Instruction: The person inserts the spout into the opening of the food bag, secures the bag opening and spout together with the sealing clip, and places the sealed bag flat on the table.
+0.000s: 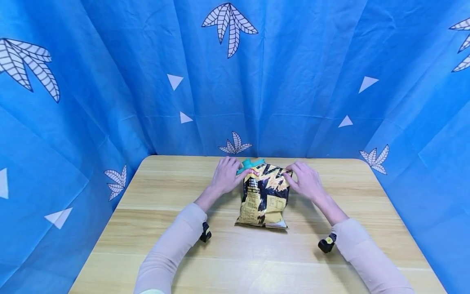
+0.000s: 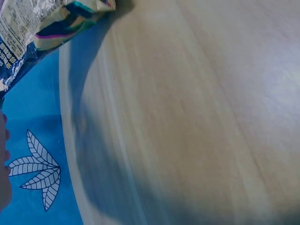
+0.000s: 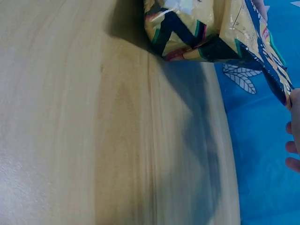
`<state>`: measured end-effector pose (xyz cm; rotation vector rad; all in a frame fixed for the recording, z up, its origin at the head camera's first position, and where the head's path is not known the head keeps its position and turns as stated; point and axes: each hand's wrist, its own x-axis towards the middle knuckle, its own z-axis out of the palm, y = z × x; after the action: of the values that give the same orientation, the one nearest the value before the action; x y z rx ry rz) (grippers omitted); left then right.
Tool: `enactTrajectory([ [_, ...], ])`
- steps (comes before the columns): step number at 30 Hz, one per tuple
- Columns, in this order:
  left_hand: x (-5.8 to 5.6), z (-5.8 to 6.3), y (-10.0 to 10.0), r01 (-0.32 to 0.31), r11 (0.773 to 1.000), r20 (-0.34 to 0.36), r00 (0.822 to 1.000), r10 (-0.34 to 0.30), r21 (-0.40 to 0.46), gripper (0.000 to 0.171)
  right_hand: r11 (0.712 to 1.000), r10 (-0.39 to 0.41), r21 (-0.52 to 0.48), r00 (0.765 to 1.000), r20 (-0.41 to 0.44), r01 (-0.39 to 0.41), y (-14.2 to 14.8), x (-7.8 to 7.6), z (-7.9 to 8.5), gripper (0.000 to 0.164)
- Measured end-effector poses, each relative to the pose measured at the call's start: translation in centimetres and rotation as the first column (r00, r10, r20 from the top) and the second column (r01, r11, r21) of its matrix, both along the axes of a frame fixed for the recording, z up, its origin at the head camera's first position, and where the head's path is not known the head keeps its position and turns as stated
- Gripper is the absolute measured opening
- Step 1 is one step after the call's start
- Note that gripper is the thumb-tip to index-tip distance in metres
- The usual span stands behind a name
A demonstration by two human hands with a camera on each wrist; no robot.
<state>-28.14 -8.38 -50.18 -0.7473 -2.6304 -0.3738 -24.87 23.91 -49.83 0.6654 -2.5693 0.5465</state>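
A gold and black snack bag (image 1: 258, 200) stands upright near the far edge of the table. Along its top left edge lies a teal plastic bag clip (image 1: 254, 164). My left hand (image 1: 225, 175) holds the clip's left end at the bag's top corner, thumb in front. With thumb and fingers, my right hand (image 1: 306, 181) pinches the top right corner of the bag. In the right wrist view that corner of the bag (image 3: 201, 33) runs into the right hand (image 3: 295, 122). Only a sliver of the left hand (image 2: 3, 183) shows in the left wrist view.
The light wooden table (image 1: 257, 261) has rounded far corners. Blue curtains (image 1: 301, 73) with white leaf prints hang around its back and sides. A small black device sits at each wrist, the left one (image 1: 205, 232) and the right one (image 1: 327, 243).
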Motion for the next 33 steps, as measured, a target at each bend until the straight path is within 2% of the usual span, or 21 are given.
enactTrajectory([
  [11,0.3,-1.0,-0.2,-0.008,0.999,0.049,0.999,0.01,-0.047,0.048,1.0,0.026,0.012,1.0,0.014,-0.026,-0.2,0.2,-0.7,0.026],
  [27,0.9,-2.4,0.1,-0.03,0.994,0.115,0.993,0.042,-0.101,0.058,0.997,0.031,0.069,0.995,0.093,-0.038,-0.1,0.1,-1.7,0.028],
  [33,1.0,-2.8,0.2,-0.033,0.993,0.173,0.983,0.052,-0.113,0.061,0.995,0.022,0.094,0.989,0.146,-0.037,-0.1,0.2,-1.8,0.032],
])
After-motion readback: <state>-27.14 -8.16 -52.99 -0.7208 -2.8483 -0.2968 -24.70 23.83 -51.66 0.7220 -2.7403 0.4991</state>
